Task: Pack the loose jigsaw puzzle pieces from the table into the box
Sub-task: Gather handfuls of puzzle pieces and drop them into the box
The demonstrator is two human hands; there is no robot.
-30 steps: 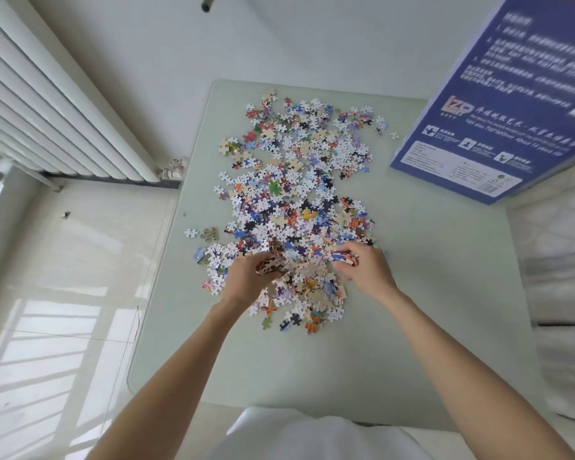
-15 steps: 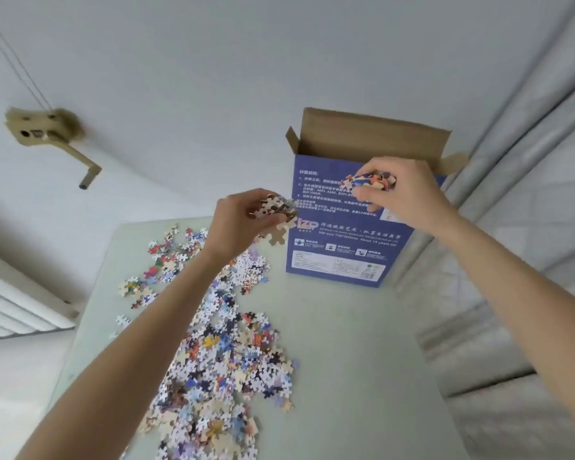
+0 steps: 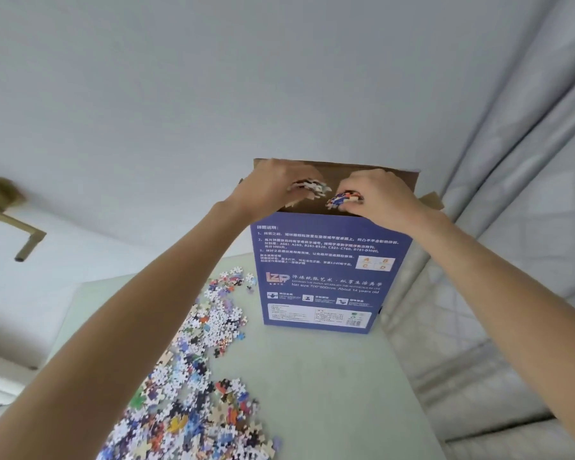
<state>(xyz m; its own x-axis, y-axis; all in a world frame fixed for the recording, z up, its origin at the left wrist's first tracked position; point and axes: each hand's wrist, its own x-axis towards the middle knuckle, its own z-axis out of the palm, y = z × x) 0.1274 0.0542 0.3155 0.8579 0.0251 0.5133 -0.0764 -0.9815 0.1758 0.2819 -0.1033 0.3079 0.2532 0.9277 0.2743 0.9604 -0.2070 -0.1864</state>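
A tall blue box (image 3: 329,270) with white print stands upright at the far side of the pale green table (image 3: 329,386), its brown cardboard top flaps open. Over that opening my left hand (image 3: 273,187) grips a handful of puzzle pieces (image 3: 309,187). Beside it my right hand (image 3: 382,197) grips a second handful of pieces (image 3: 344,198), just above the box's near rim. A big scatter of loose jigsaw pieces (image 3: 193,376) lies on the table's left half, running from the box's foot toward me.
Grey curtains (image 3: 518,194) hang close to the right of the table and box. A white wall rises behind the box. A brass fitting (image 3: 10,214) juts from the wall at far left. A white ledge shows at lower left.
Both hands lifted handfuls of pieces from the pile and carried them up and right, and they are now over the open top of the box. The camera tilted up.
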